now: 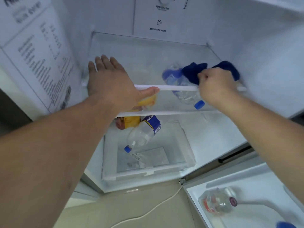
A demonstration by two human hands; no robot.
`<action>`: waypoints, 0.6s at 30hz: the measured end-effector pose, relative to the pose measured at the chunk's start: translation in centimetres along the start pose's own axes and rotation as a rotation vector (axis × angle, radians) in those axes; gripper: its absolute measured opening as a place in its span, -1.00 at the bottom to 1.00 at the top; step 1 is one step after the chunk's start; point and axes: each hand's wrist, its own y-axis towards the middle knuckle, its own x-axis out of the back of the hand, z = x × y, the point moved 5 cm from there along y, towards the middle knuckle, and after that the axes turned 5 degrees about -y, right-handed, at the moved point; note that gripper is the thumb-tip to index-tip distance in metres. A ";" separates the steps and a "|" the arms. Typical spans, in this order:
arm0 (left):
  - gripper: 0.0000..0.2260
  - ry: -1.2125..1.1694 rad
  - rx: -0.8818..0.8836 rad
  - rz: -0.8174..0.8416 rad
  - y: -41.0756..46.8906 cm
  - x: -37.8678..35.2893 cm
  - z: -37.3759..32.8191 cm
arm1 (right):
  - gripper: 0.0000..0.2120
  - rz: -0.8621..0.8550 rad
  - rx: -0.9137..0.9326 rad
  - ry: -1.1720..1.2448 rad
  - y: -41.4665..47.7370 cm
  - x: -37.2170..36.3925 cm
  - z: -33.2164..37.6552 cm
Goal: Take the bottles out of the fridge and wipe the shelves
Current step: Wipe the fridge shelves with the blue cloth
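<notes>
My left hand (111, 81) lies flat and open on the upper glass shelf (131, 51), thumb along its white front rail. My right hand (215, 84) is closed on a dark blue cloth (194, 73) at the shelf's right side. Seen through the glass, a clear bottle with a blue label and blue cap (185, 92) lies on the shelf below. Lower down lie a clear Pepsi bottle with a blue cap (143, 134) and a bottle with a yellow label (130, 122), partly hidden by my left wrist.
A clear crisper drawer (189, 162) sits at the fridge bottom. The open door at the lower right has a bin (246, 180) holding a clear bottle with a red label (218, 201). A white cable (156, 206) runs across the beige floor.
</notes>
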 end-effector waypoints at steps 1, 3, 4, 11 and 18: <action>0.38 -0.010 -0.003 0.004 0.1 0.1 0.0 | -0.72 -0.009 0.091 0.116 -0.5 -0.1 2.4; 0.38 -0.046 -0.009 0.036 0.0 0.3 0.1 | -0.73 0.085 0.264 0.336 -0.4 -0.5 6.0; 0.37 -0.065 -0.013 0.056 -0.1 0.4 0.1 | -0.66 0.153 0.329 0.419 -0.2 -0.5 7.1; 0.12 -0.226 -0.407 0.028 1.5 1.4 -6.6 | -0.06 0.356 0.341 0.122 2.6 -1.9 3.2; -0.58 -0.370 -0.597 0.010 0.2 0.5 -9.4 | -0.56 0.237 0.490 0.064 0.9 -1.2 3.3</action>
